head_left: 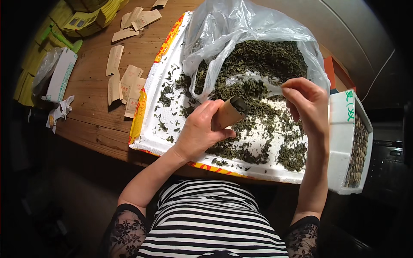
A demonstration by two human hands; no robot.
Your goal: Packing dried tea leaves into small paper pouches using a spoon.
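Note:
My left hand (201,125) grips a small brown paper packet (228,113), its open dark-lined mouth tilted up and to the right. Above the loose leaves is my right hand (305,101), thumb and forefinger pinched together beside a fold of clear plastic bag (238,27). Whether anything lies between those fingertips cannot be made out. Dark green dried leaves, apparently tea (267,58), fill the bag's mouth and spill onto a white foam tray (150,124) beneath both hands.
Several paper packets (131,82) lie on the wooden table (92,87), left of the tray. Farther left are a white box (61,75), crumpled paper (61,111) and stacked yellow packages (85,22). A white foam box (342,142) of packed brownish pieces adjoins the tray's right side.

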